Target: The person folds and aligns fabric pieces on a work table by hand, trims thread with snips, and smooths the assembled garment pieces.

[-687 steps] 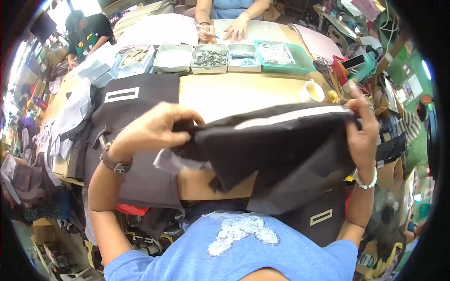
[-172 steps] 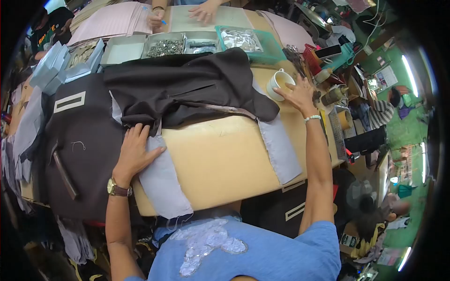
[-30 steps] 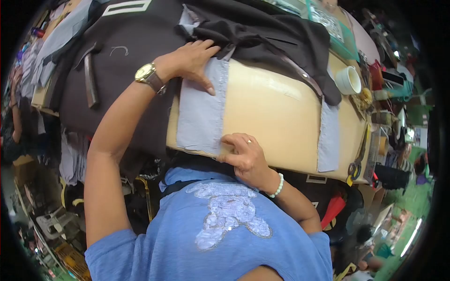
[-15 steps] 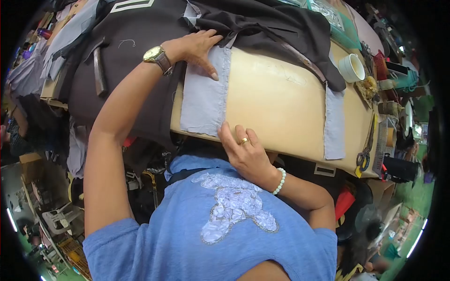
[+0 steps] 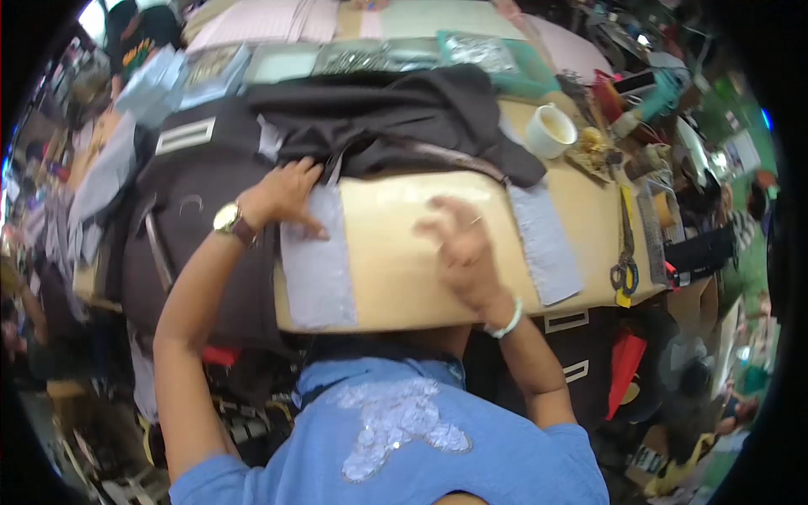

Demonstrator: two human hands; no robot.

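My left hand, below a wristwatch, lies with fingers spread where dark cloth meets a grey-blue cloth strip. Its fingertips touch the dark cloth and the thumb rests on the strip. My right hand is over the bare tan table surface, between that strip and a second grey-blue strip. Motion blurs it, but its fingers look apart and bent, with nothing seen in them. Both strips extend toward me from under the bunched dark cloth.
A hammer lies on dark cloth at left. To the right are a white cup, scissors by a yellow strip, and a mesh basket. Clear bags of small parts line the back. A person is at far left.
My right hand has left the near corner of the left strip and moved up and right over the table. My left hand keeps its place on the cloth. The camera view has shifted.
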